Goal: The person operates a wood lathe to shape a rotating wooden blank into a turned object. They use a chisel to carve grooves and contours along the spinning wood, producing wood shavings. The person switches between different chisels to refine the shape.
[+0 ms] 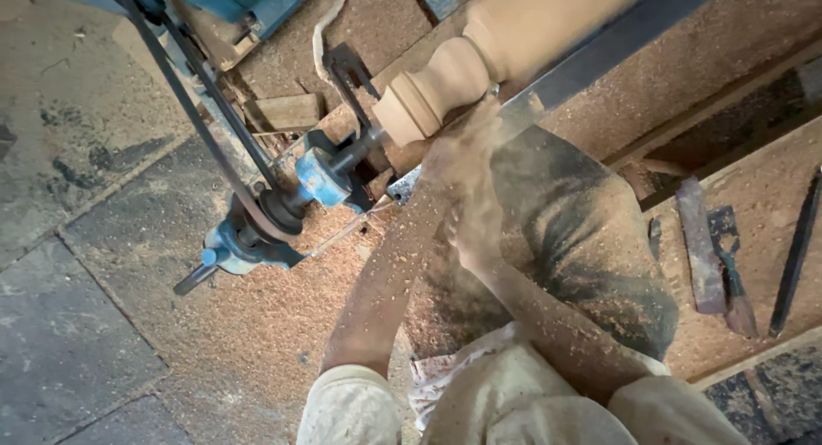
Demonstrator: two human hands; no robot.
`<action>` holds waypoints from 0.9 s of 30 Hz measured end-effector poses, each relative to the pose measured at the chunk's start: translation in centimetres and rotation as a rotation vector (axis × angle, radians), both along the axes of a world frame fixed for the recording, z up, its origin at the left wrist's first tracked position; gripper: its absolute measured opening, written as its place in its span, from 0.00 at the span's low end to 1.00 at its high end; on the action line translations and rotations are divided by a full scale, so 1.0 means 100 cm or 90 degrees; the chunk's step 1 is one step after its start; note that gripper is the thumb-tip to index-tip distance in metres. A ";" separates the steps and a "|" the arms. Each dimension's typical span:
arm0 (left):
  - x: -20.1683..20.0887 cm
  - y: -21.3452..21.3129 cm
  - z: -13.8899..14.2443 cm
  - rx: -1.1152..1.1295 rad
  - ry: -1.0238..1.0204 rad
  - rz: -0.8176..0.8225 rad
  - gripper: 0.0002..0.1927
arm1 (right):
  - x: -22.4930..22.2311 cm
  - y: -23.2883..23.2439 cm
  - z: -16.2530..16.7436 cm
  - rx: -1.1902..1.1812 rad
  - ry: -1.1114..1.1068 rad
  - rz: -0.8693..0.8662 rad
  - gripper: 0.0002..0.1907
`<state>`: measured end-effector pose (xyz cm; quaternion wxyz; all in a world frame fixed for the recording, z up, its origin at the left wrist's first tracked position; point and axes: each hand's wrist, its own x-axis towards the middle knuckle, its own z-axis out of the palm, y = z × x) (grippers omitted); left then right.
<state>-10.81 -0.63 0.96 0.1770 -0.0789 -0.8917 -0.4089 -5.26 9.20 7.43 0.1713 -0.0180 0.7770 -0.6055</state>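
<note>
Two hands work a tool against a turned wooden spindle on a lathe.

Nearest, pale sleeves and sawdust-coated forearms reach up. The right hand (473,231) seems closed around something, though flying chips blur its hold; the left hand (467,141), just beyond, presses at the long metal rest bar (599,55), its grip too blurred to tell. Past them the wooden spindle (479,59) lies mounted in the blue lathe (321,178), a belt (205,111) running from its pulley. Chisels (728,265) lie in sawdust on the worktop (745,179) to the right.
</note>
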 end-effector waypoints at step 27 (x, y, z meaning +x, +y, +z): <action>-0.016 0.022 -0.043 -0.355 0.121 -0.058 0.25 | -0.076 0.133 0.011 -0.007 -0.424 0.072 0.32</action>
